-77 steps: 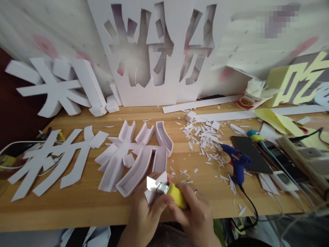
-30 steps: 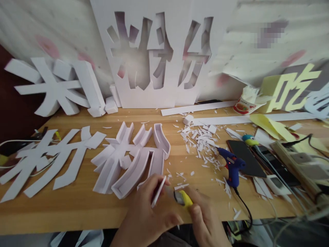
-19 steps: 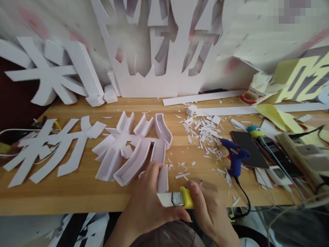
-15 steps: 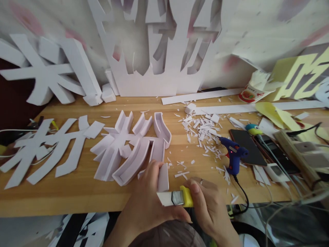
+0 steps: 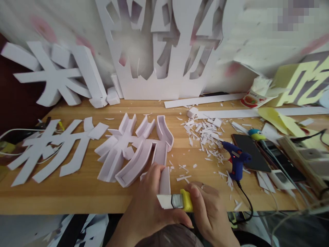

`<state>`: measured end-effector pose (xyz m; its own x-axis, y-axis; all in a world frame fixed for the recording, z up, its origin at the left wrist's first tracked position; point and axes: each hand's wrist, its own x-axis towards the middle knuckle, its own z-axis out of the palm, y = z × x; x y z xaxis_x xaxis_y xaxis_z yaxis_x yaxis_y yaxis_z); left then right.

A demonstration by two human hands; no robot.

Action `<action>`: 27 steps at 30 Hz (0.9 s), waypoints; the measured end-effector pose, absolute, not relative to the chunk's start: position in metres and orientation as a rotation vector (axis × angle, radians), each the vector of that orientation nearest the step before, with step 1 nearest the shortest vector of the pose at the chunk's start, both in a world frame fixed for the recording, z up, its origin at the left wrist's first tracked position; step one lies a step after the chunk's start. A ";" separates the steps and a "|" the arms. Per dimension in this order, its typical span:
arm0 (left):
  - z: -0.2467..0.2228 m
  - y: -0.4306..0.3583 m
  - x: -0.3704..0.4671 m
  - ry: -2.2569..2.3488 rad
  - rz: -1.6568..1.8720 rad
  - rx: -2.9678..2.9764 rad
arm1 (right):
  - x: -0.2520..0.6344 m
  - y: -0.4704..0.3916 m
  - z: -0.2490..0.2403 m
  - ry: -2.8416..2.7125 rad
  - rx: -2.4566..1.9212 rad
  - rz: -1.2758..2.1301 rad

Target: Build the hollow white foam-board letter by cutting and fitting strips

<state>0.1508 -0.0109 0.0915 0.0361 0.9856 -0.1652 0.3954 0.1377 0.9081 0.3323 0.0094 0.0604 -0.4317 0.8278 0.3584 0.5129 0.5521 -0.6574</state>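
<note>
My right hand (image 5: 209,209) is closed round a yellow utility knife (image 5: 187,200), its wide blade pointing left. The blade lies across the near end of a hollow white foam-board character (image 5: 133,173), whose upright side walls form open channels. My left hand (image 5: 145,209) grips the character's lower right stroke, with the forefinger on its wall and the thumb stretched out below the blade. That hand hides part of the stroke, and whether the blade touches the foam I cannot tell. To the left lies a flat white character (image 5: 74,151) without walls.
White foam scraps (image 5: 203,132) lie scattered right of centre, beside a blue hot glue gun (image 5: 236,157) with a cord. Further right are a dark phone (image 5: 250,152) and a power strip (image 5: 300,157). Along the wall stand a cut-out foam sheet (image 5: 154,89) and a paper cup (image 5: 253,97).
The view has shifted slightly, so most things sit a little further right and lower. Both hands keep the same grip, and the knife's position against the character looks nearly the same.
</note>
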 end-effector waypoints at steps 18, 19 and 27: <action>0.083 -0.007 0.150 1.581 1.030 1.768 | 0.328 0.006 0.062 -2.083 -1.054 0.562; 0.083 -0.007 0.150 1.582 1.042 1.784 | 0.328 0.005 0.062 -2.082 -1.056 0.566; 0.081 -0.011 0.148 1.666 1.087 1.807 | 0.326 0.007 0.060 -2.096 -1.045 0.591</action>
